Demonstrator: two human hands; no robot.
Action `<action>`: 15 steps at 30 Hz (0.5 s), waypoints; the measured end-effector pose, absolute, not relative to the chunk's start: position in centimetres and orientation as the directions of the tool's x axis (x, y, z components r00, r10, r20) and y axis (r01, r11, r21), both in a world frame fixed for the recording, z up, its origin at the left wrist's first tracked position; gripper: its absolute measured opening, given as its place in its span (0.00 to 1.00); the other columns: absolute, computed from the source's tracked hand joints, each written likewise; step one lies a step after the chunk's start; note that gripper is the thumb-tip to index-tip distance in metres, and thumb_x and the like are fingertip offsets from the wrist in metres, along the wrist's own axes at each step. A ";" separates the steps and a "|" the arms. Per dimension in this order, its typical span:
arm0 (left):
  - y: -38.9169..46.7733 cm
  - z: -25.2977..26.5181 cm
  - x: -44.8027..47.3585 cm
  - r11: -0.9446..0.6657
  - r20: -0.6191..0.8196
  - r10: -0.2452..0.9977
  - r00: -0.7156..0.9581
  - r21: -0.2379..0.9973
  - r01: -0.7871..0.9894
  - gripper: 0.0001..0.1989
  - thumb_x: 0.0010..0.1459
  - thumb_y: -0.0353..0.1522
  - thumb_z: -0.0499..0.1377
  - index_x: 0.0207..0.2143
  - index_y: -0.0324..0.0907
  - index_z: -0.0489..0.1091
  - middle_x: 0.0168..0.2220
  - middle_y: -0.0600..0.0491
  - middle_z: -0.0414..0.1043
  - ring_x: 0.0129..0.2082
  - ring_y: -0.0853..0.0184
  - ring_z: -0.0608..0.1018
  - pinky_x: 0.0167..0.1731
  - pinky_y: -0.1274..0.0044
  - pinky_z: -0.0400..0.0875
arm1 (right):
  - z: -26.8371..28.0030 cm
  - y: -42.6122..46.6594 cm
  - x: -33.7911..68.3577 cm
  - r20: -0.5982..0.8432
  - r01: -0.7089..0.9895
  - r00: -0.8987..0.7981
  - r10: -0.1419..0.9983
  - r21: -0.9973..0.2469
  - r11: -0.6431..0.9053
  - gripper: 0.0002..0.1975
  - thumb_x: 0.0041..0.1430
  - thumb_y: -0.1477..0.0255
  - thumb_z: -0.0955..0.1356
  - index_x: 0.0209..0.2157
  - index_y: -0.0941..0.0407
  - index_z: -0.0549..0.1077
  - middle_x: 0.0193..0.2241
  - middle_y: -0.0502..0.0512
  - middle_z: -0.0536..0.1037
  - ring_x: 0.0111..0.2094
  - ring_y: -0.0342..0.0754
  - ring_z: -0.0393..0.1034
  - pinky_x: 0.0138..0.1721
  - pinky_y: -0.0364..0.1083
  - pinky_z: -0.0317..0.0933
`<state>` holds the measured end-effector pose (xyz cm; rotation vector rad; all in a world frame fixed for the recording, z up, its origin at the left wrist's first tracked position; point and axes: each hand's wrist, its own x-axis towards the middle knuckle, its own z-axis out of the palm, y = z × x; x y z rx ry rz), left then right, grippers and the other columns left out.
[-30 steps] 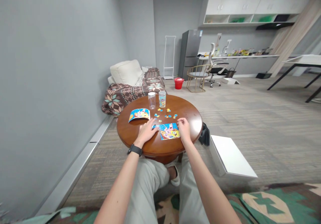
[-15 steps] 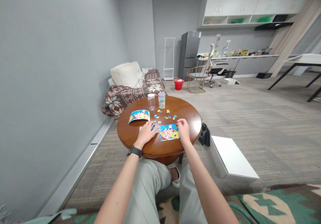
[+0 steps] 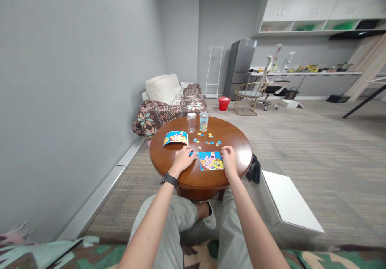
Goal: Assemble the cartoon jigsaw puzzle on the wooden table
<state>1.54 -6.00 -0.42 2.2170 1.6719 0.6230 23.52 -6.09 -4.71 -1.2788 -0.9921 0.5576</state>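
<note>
A partly assembled jigsaw puzzle (image 3: 211,162) with pink and yellow cartoon figures lies flat near the front of the round wooden table (image 3: 163,162). At its left side, my left hand (image 3: 182,158) has thumb and fingers closed around a small blue puzzle piece (image 3: 191,153). My right hand (image 3: 229,159) is curled against the puzzle's right edge, its fingertips partly hidden. Beyond the puzzle lie several loose puzzle pieces (image 3: 210,142). A bent picture sheet (image 3: 175,137) with a similar cartoon stands to the left.
Two jars stand at the table's back: a clear jar (image 3: 191,123) and a cartoon-printed jar (image 3: 204,122). Behind the table is a couch with a patterned cover (image 3: 169,112). A white box (image 3: 292,200) and a black bag (image 3: 254,169) are on the floor to the right.
The view has turned a little left, so everything sits farther right in it. Both hands keep about the same places beside the puzzle.
</note>
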 end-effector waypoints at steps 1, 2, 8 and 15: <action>-6.0 -0.5 1.5 -0.281 0.163 0.959 0.230 0.475 0.834 0.18 0.68 0.40 0.52 0.51 0.43 0.74 0.59 0.47 0.68 0.58 0.57 0.72 0.58 0.66 0.61 | -4.7 -6.1 23.5 0.282 0.160 0.509 0.814 -0.959 0.233 0.07 0.47 0.66 0.63 0.29 0.52 0.68 0.24 0.48 0.72 0.28 0.48 0.65 0.33 0.46 0.59; -5.9 -0.6 1.5 -0.278 0.163 0.960 0.227 0.470 0.838 0.18 0.67 0.40 0.52 0.51 0.43 0.74 0.58 0.46 0.68 0.58 0.57 0.72 0.58 0.67 0.61 | -4.7 -6.1 23.5 0.266 0.147 0.523 0.810 -0.964 0.222 0.07 0.47 0.67 0.63 0.29 0.52 0.68 0.25 0.49 0.72 0.28 0.48 0.66 0.33 0.46 0.59; -5.6 -0.9 1.4 -0.254 0.173 0.966 0.194 0.481 0.839 0.19 0.67 0.40 0.52 0.53 0.42 0.73 0.52 0.45 0.69 0.53 0.56 0.75 0.55 0.66 0.64 | -4.1 -6.4 23.3 0.247 0.143 0.528 0.813 -0.969 0.202 0.07 0.46 0.67 0.63 0.29 0.52 0.68 0.26 0.50 0.72 0.29 0.49 0.66 0.33 0.47 0.59; -5.7 -0.7 1.3 -0.292 0.210 0.955 0.208 0.554 0.780 0.11 0.63 0.31 0.55 0.44 0.44 0.75 0.54 0.50 0.74 0.49 0.60 0.78 0.55 0.67 0.65 | -4.3 -6.3 23.4 0.263 0.173 0.520 0.813 -0.964 0.201 0.08 0.46 0.68 0.62 0.30 0.52 0.68 0.26 0.50 0.73 0.28 0.48 0.65 0.33 0.46 0.59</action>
